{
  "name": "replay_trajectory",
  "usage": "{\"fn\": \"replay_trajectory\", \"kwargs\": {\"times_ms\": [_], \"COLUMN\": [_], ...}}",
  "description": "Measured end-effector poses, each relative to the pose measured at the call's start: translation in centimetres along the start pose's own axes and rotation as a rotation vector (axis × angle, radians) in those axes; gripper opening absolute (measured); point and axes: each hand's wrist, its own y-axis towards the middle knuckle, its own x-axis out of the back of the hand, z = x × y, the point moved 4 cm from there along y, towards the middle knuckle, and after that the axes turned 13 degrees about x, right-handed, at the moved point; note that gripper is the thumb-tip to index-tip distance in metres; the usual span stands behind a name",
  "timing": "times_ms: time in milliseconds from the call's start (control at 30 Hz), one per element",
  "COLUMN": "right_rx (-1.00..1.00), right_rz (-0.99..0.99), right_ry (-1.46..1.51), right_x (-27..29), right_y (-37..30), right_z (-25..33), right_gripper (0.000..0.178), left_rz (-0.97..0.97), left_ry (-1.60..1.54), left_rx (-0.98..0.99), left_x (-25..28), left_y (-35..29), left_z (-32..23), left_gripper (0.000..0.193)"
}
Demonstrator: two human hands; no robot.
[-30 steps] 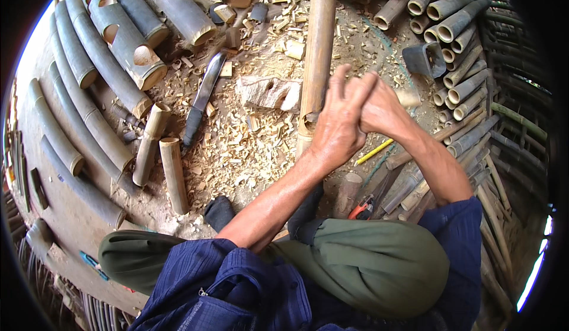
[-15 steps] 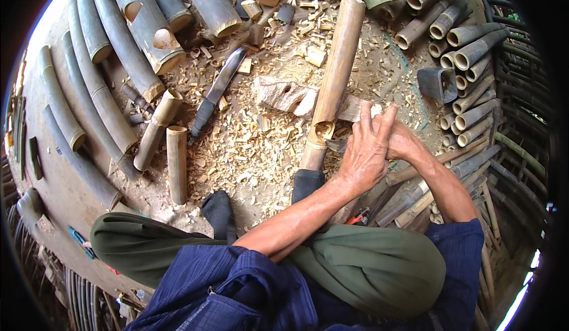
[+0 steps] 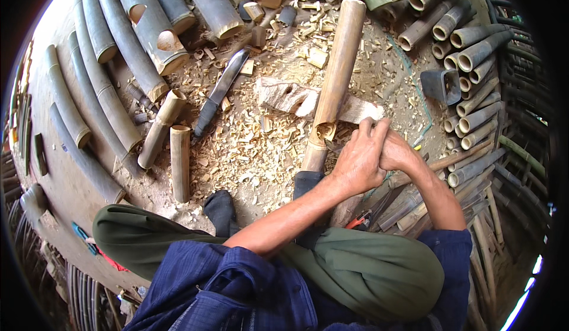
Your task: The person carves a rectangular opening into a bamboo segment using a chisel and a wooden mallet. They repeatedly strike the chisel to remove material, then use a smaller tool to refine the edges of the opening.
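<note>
A bamboo tube (image 3: 341,64) slants away from me, its near end against my dark-socked foot (image 3: 308,181). Toward that end a notch (image 3: 325,130) is cut in its side, showing pale wood. Beneath the tube lies a rough pale wooden block (image 3: 278,97). My left hand (image 3: 358,162) and my right hand (image 3: 396,150) are pressed together just right of the notch, fingers closed. A dark blade tip (image 3: 335,145) pokes out from the left hand toward the notch. The rest of this carving tool is hidden by the hands.
Shavings (image 3: 255,159) cover the ground. Left of them lie a large dark-handled knife (image 3: 220,94) and short bamboo pieces (image 3: 180,165). Long bamboo tubes (image 3: 127,52) line the left, and stacked tubes (image 3: 474,117) stand at the right beside a black container (image 3: 440,87).
Both hands have drawn back slightly toward me, still together. Less of the blade shows now. The bamboo tube stays in place on the block.
</note>
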Motion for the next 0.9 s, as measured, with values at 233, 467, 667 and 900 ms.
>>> {"fn": "replay_trajectory", "kwargs": {"times_ms": [233, 467, 667, 900], "right_rx": [-0.196, -0.485, -0.436, -0.308], "right_rz": [-0.236, -0.514, -1.011, -1.316], "right_ry": [0.565, 1.227, 1.756, 1.659], "right_x": [-7.7, -15.0, -16.4, -11.6], "right_y": [-1.8, 2.3, 5.8, -2.4], "right_z": [-2.0, -0.6, 4.1, 8.4], "right_gripper": [0.058, 0.037, 0.037, 0.052], "left_rz": [0.282, 0.705, 0.941, -0.708], "left_ry": [0.087, 0.361, 0.611, -0.496], "left_rx": [0.014, -0.077, -0.178, -0.091], "left_x": [1.4, 3.0, 3.3, 17.7], "left_y": [0.1, 0.4, 0.6, -1.8], "left_z": [-0.1, 2.0, 1.6, 4.4], "left_gripper": [0.104, 0.096, 0.104, 0.04]}}
